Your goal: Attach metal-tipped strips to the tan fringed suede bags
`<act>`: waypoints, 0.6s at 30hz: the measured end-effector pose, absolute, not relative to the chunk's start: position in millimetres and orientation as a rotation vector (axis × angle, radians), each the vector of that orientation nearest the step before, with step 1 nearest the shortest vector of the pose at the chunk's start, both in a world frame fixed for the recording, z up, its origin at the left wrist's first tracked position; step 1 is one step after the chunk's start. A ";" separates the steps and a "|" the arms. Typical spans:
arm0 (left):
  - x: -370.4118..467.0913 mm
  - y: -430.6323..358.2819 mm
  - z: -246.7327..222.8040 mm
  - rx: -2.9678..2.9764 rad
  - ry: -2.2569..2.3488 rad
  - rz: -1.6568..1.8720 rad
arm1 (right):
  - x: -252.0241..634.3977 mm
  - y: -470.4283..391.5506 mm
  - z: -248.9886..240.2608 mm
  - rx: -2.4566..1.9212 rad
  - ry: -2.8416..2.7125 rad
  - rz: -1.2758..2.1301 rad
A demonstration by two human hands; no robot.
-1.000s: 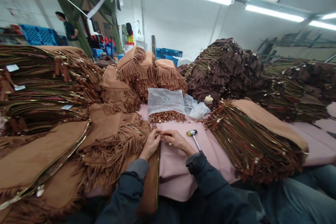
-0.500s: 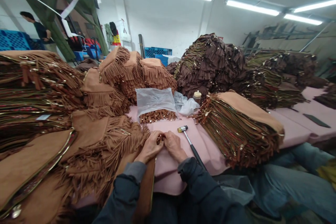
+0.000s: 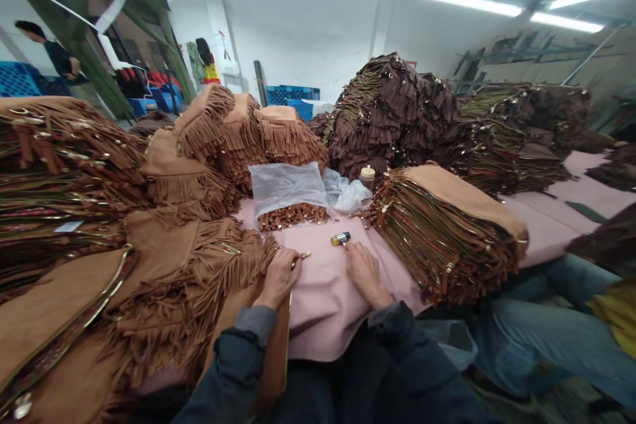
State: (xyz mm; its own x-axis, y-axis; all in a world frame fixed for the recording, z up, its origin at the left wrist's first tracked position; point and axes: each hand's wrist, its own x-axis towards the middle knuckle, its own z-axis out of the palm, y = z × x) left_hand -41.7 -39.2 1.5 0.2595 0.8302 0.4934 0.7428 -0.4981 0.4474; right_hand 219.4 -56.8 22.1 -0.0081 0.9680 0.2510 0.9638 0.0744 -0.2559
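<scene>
My left hand (image 3: 282, 276) is closed at the edge of a brown fringed bag, pinching a small brown leather tab (image 3: 305, 255) whose shiny metal end pokes out past the fingers. To its right, my right hand (image 3: 365, 273) lies over the handle of a small hammer (image 3: 340, 238), fingers curled round it just below the head. The hammer's head is metal with a yellowish face, resting on the pink cloth (image 3: 322, 298); its handle is hidden under the hand. Beyond my hands, a clear plastic bag (image 3: 288, 185) lies over a heap of similar brown tabs (image 3: 293, 216).
Tan fringed bags (image 3: 163, 265) spread along the left, with a tall stack (image 3: 64, 179) behind. On the right stands another stack of tan bags (image 3: 457, 232). Dark brown bags (image 3: 392, 112) are piled at the back. A small jar (image 3: 367, 175) stands nearby. A person's jeans-clad leg (image 3: 541, 331) is at right.
My hands were together over the small tab and are now apart. My right hand has moved right onto the hammer handle; the tab stays in my left hand. The view has shifted slightly.
</scene>
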 end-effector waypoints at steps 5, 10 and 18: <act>-40.3 -43.4 3.3 2.453 1.515 1.034 | 234.2 -50.1 25.2 -1.943 -2.124 0.123; -39.6 -44.6 1.6 2.466 1.575 1.065 | 229.2 -52.3 30.9 -1.861 -2.164 0.250; -40.9 -42.5 -0.4 2.465 1.515 1.069 | 177.4 -56.2 34.3 -1.511 -2.261 0.413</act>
State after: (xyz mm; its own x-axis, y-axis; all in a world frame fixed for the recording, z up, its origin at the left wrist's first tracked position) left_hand -40.9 -42.5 -0.4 0.2781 0.8042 0.5253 0.7645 -0.5164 0.3859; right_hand 177.4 -56.2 34.3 -0.3438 0.9262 0.1546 0.8118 0.3759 -0.4468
